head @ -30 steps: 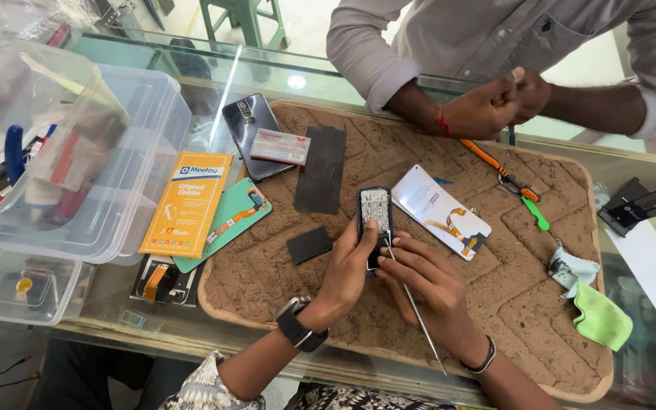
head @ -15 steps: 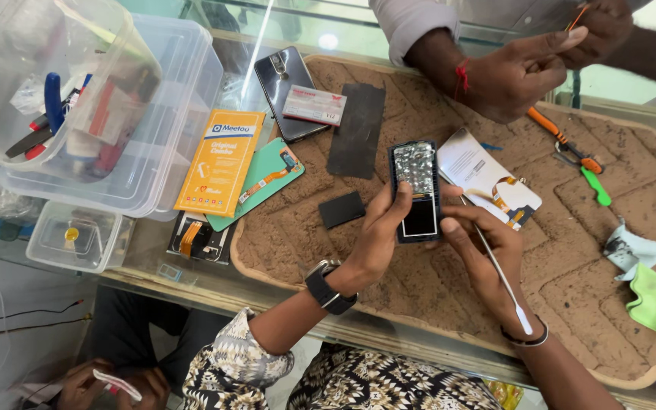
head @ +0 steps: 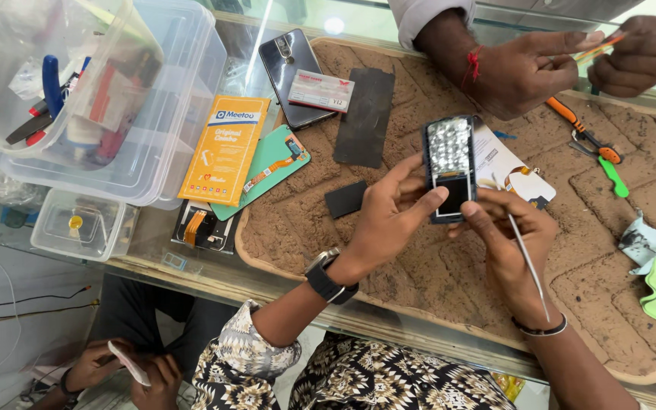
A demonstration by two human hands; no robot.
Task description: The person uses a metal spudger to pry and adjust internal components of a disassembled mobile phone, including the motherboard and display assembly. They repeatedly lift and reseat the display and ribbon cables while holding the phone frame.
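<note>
Dark keypad phone [head: 450,168] between left hand [head: 386,220] and right hand [head: 507,241] fingers [head: 428,203].

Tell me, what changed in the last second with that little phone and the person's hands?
The keypad phone is lifted slightly off the brown mat; before it lay flat. The left hand and the right hand kept hold of it, the thin metal tool still in the right. The co-worker's hands stayed at the mat's far edge. Boxes and packets unmoved.
</note>
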